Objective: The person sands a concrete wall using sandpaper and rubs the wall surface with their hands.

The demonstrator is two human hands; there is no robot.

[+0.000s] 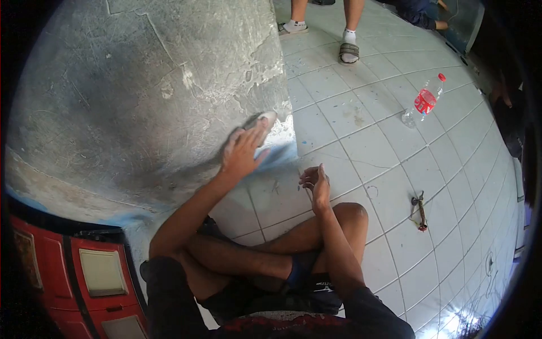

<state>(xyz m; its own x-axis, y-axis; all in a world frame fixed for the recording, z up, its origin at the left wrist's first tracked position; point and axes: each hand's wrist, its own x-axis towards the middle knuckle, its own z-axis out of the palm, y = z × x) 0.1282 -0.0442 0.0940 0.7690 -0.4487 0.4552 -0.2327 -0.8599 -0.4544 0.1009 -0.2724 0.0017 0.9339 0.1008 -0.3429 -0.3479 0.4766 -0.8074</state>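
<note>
My left hand (243, 151) lies against the rough grey wall (141, 90), near its right-hand corner. Under its fingertips is a pale, flat, rounded piece (270, 117), pressed to the surface; the palm hides most of it, so I cannot make out its exact kind. Around it the plaster is chipped, with white and blue patches low at the corner. My right hand (317, 184) hovers above my bent knee, beside the corner. Its fingers are loosely curled and apart, with nothing visible in them, and the fingertips look dusty.
A plastic bottle (424, 101) with a red cap stands on the tiled floor (361, 152). A small metal tool (420, 212) lies to my right. Another person's feet in sandals (349, 52) are ahead. Red panelled furniture (101, 271) is at lower left.
</note>
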